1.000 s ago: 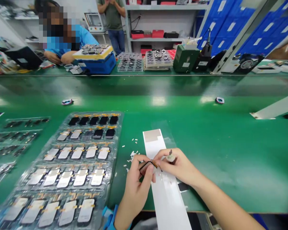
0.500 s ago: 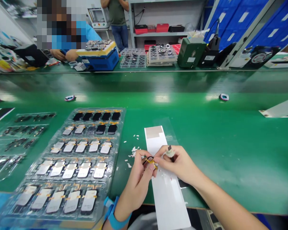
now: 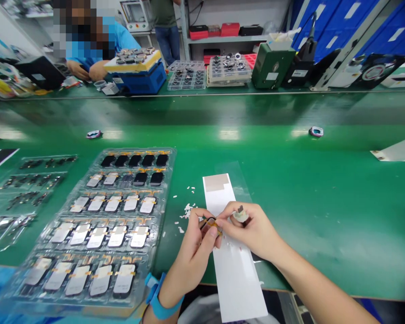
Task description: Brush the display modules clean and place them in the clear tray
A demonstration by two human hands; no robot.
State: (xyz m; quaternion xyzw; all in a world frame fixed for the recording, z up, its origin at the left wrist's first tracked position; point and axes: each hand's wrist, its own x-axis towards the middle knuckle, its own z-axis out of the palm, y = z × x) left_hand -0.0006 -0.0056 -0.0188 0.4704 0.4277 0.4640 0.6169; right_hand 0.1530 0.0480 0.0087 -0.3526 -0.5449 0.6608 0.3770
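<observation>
Directly between 2 hands (image 3: 191, 254) (image 3: 253, 230): small panel (image 3: 208, 224)

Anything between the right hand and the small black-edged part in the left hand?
Nothing visible. The right hand is at the edge of the small black-edged part held by the left hand; the pale, dark-tipped item tucked in the right hand sits aside.

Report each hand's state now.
Left hand: closed, holding a dark-edged part.
Right hand: closed, holding a pale item, its fingers at the part's edge.
</observation>
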